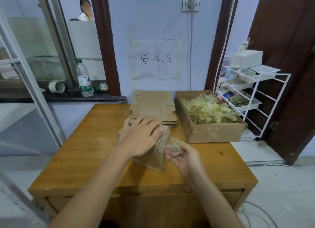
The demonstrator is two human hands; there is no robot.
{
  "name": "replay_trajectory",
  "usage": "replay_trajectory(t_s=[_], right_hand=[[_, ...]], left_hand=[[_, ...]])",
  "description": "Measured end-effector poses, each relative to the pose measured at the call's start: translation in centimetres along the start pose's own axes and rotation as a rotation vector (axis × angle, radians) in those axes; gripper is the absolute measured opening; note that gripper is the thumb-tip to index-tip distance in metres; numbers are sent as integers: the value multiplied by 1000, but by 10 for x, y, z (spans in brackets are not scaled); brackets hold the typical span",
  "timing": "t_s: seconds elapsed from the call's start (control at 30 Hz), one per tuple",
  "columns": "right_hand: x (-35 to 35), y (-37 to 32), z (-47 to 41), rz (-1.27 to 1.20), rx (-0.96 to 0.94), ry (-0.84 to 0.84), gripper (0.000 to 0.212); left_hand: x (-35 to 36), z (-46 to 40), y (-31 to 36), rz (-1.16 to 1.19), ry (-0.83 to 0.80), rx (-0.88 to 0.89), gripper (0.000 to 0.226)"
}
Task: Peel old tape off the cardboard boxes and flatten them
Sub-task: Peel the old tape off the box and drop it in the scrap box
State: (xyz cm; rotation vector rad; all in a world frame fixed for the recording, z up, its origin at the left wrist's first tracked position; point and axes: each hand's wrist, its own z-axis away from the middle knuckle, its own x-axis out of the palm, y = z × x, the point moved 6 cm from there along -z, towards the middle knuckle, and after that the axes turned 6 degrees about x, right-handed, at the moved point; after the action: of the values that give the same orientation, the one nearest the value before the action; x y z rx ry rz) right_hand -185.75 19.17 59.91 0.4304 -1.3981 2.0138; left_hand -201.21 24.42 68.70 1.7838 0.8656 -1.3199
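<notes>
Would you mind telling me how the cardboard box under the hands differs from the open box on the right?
The small box is held: left hand rests on it. The open box stands untouched. The small box looks smaller; the open box is filled with yellowish tape scraps. Both are brown cardboard on the table.

You have two hands out: your left hand (141, 135) and your right hand (183, 155). You can count one small box (157, 157), one pile of flat boxes (153, 106) and one open box (213, 132) full of old tape (207, 109). You also see one water bottle (83, 78), one tape roll (56, 87) and one white rack (252, 91).
</notes>
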Motion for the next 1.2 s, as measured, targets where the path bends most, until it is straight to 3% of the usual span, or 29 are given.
replay_trajectory(t_s=[0.17, 0.3, 0.37, 0.63, 0.8, 0.93, 1.1, 1.2], right_hand=[[-9, 12, 7, -196, 64, -52, 26], [-9, 12, 9, -176, 21, -103, 26], [-9, 9, 9, -121, -19, -120, 23], [-40, 13, 8, 197, -157, 20, 7], [-50, 10, 12, 247, -290, 88, 10], [-40, 6, 12, 275, -353, 50, 13], [-11, 6, 21, 18, -321, -136, 21], [-2, 4, 23, 138, -389, -167, 22]], left_hand=[[0, 0, 0, -11, 1, -6, 56], [-6, -3, 5, 27, -77, 5, 100], [-7, -7, 7, 25, -121, 10, 110], [-1, -6, 5, 55, -45, -15, 67], [-6, -2, -6, 146, -17, -50, 69], [-6, 2, -13, 199, -2, -66, 58], [-9, 7, -18, 278, 77, -84, 54], [-10, 11, -24, 311, 129, -99, 56]])
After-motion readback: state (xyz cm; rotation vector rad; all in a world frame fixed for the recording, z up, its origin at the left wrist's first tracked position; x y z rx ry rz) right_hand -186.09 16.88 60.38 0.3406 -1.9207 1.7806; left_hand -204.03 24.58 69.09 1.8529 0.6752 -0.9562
